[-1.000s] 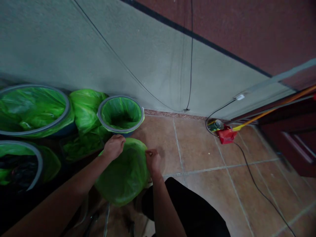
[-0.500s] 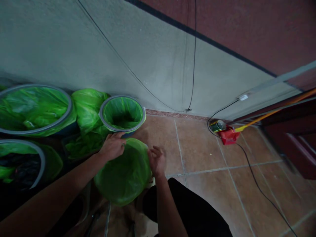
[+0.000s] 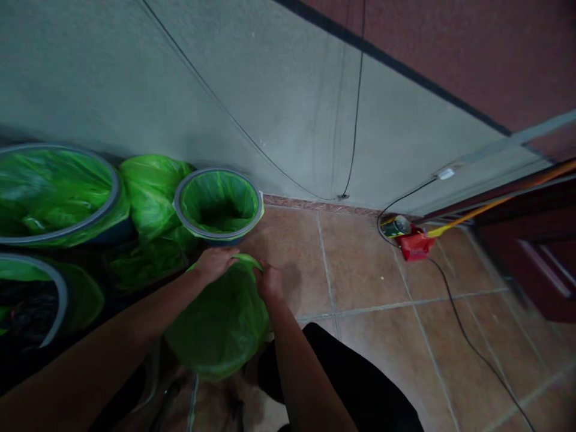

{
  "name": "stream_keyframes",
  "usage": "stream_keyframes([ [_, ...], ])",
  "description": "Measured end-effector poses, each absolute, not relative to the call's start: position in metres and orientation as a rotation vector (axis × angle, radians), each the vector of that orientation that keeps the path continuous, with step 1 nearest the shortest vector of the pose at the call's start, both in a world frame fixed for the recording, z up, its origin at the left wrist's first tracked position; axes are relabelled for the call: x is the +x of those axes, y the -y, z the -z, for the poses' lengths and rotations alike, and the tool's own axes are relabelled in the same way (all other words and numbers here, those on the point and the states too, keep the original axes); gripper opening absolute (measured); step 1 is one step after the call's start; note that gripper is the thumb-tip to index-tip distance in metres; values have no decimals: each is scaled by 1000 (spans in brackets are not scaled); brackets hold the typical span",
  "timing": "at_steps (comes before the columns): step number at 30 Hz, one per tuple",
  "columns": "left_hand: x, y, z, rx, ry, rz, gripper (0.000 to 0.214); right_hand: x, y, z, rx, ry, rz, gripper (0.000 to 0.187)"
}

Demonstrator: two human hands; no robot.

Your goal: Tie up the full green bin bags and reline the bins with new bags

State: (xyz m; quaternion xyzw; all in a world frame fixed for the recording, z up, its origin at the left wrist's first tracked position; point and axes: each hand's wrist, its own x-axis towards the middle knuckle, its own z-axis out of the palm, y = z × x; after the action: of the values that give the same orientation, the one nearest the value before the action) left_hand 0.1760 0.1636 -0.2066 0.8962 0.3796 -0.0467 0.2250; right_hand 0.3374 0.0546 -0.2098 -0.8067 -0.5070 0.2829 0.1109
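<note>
A translucent green trash bag (image 3: 220, 327) spreads wide in front of my legs, its round mouth facing up. Whether a bin stands inside it, I cannot tell. My left hand (image 3: 216, 264) is closed on the bag's far edge, at the left. On the same edge, to the right, my right hand (image 3: 269, 282) has its fingers closed. Between the two hands the edge is bunched into a taut, narrow strip. Just beyond my left hand stands a small bin (image 3: 180, 210) with a grey rim and a green liner.
At left are a large lined bin (image 3: 117, 186), another bin (image 3: 63, 300) holding dark bags, and a full green bag (image 3: 153, 180) by the wall. A red dustpan (image 3: 414, 245), a can (image 3: 396, 226), a yellow handle (image 3: 468, 213) and a black cable (image 3: 454, 300) lie rightward on the tiles.
My hands have drawn closer together at the bag's far edge. The right hand moved left, its fingers closing on the edge, which is now gathered and stretched. The view shifted slightly.
</note>
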Motion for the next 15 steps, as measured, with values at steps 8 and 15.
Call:
stream_keyframes([
  [8,185,-160,184,2449,-1247,354,38,339,-62,212,-2550,1441,-920,24],
  [15,132,-136,159,2348,-1535,35,59,344,-26,227,-2361,1206,-743,15],
])
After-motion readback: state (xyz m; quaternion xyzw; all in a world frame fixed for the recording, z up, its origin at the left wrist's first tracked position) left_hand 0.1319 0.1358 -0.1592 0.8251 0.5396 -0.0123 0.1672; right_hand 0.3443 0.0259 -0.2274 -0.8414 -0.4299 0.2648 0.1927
